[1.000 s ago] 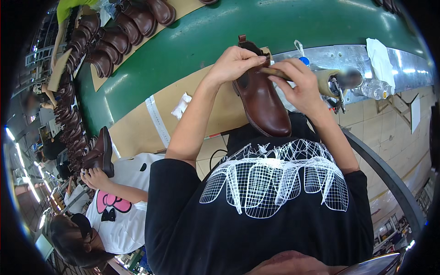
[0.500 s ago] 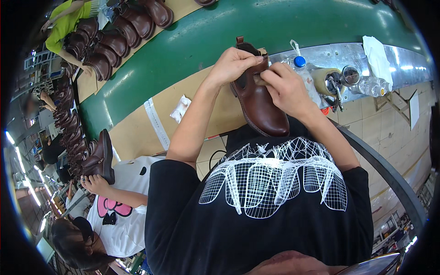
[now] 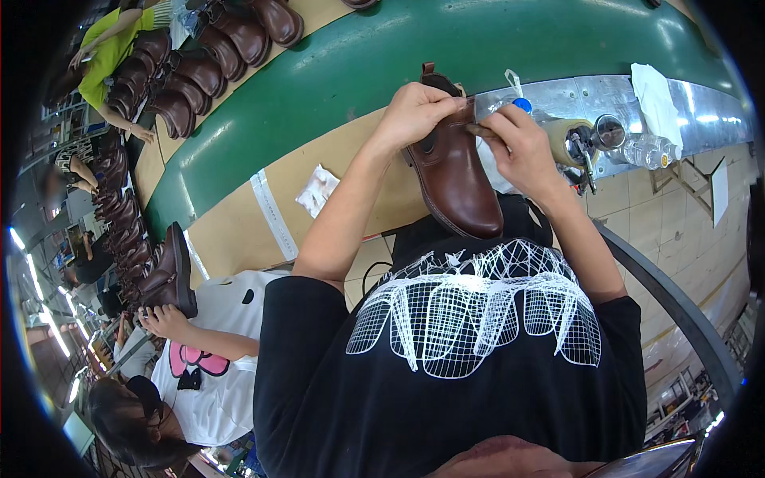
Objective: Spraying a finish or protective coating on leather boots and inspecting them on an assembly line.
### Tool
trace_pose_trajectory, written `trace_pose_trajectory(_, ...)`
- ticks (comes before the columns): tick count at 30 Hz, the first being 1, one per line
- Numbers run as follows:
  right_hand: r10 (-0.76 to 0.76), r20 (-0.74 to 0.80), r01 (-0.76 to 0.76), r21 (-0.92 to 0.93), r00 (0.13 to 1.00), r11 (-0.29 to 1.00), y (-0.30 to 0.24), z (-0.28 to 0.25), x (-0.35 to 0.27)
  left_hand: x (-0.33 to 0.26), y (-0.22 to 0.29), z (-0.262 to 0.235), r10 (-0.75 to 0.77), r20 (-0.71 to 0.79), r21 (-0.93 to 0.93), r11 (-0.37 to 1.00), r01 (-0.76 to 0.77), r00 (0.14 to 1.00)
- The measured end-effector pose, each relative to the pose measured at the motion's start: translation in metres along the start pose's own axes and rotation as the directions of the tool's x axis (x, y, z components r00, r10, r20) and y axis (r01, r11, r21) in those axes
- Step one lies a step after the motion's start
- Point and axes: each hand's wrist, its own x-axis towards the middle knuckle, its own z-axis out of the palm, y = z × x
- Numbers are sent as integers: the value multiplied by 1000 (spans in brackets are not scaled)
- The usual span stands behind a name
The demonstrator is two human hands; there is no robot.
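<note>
A dark brown leather ankle boot (image 3: 462, 179) is tilted with its toe toward me and its pull loop at the far end. My left hand (image 3: 416, 115) is closed, pinching the top edge of the boot's shaft. Just right of the shaft, my right hand (image 3: 522, 151) is closed, with thumb and fingertips on a small brown piece (image 3: 476, 130) close to the leather. What that piece is, I cannot make out. The fingers partly hide the boot's opening and side panel.
Cardboard (image 3: 358, 171) and a white packet (image 3: 317, 190) lie before the green surface (image 3: 335, 88). Right are a blue cap (image 3: 522, 104), a tan roll (image 3: 564, 139), clear bottles (image 3: 649, 150) and white cloth (image 3: 657, 99). At left, a co-worker's hand (image 3: 166, 321) holds another boot (image 3: 169, 271).
My right hand has moved right, a little off the boot's side, with the small brown piece. My left hand keeps its grip on the shaft, and the boot has shifted slightly right.
</note>
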Motion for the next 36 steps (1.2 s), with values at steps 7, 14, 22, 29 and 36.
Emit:
trace_pose_trajectory(7, 19, -9, -19, 55, 1000, 998, -17, 5, 1, -1, 6, 4, 2, -15, -44, 999, -3, 1000)
trace_pose_trajectory(14, 134, 1, -134, 33, 991, 990, -10, -9, -7, -6, 9, 3, 24, -45, 7, 1000, -24, 999)
trace_pose_trajectory(22, 85, 41, -85, 19, 996, 996, -7, 1, -16, -6, 11, 9, 18, -65, 29, 999, -16, 998)
trace_pose_trajectory(29, 52, -15, -52, 29, 999, 998, -19, 4, -5, -2, 11, 11, 17, -58, 3, 1000, -16, 998)
trace_pose_trajectory(36, 182, 31, -183, 34, 983, 983, -10, -7, -18, 0, 8, 11, 34, -73, 23, 999, -33, 997)
